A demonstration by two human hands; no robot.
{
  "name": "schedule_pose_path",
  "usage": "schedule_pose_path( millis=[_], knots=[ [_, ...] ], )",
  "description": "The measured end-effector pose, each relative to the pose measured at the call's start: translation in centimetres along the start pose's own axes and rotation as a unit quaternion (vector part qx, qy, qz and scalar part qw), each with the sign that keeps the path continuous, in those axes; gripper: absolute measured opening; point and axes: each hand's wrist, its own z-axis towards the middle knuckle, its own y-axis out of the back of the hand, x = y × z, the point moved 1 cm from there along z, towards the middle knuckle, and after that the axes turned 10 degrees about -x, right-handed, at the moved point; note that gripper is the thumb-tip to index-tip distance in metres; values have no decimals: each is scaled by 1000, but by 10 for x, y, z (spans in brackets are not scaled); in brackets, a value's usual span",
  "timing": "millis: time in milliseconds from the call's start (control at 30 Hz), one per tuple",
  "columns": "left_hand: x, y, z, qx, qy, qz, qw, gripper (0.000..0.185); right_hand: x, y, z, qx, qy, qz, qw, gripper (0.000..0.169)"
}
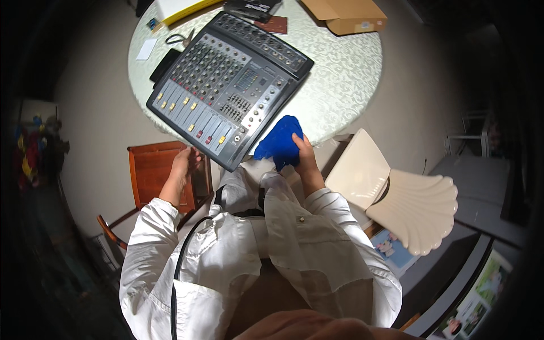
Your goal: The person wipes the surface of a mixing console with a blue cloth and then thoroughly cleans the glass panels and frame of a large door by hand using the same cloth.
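A grey audio mixing console (231, 72) lies at a slant on the round table, its front corner reaching past the near edge. Yellow and red fader caps line its lower part, with rows of knobs above. My right hand (307, 158) grips a crumpled blue cloth (281, 142) beside the console's right front side. Below the console's front left edge, my left hand (186, 162) is empty, its fingers loosely bent and slightly apart. Whether those fingertips touch the console cannot be made out.
The table (340, 85) has a patterned pale cover. Scissors (187, 39), a white card (146, 49), a dark flat object (165, 68) and a cardboard box (352, 17) lie around the console. A wooden chair (157, 174) stands left, a cream chair (361, 170) right.
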Motion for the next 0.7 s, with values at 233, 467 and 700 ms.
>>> schedule_pose_path(
  millis=[233, 467, 700],
  knots=[
    [-53, 21, 27, -16, -221, 10, 975, 28, -3, 2, 16, -99, -51, 68, 991, 42],
    [-193, 11, 110, -124, -414, 196, 880, 38, -16, -22, 34, -126, -64, 175, 974, 48],
    [-251, -49, 209, 27, -280, 326, 902, 62, -20, -26, 44, -170, -37, 149, 973, 62]
  ],
)
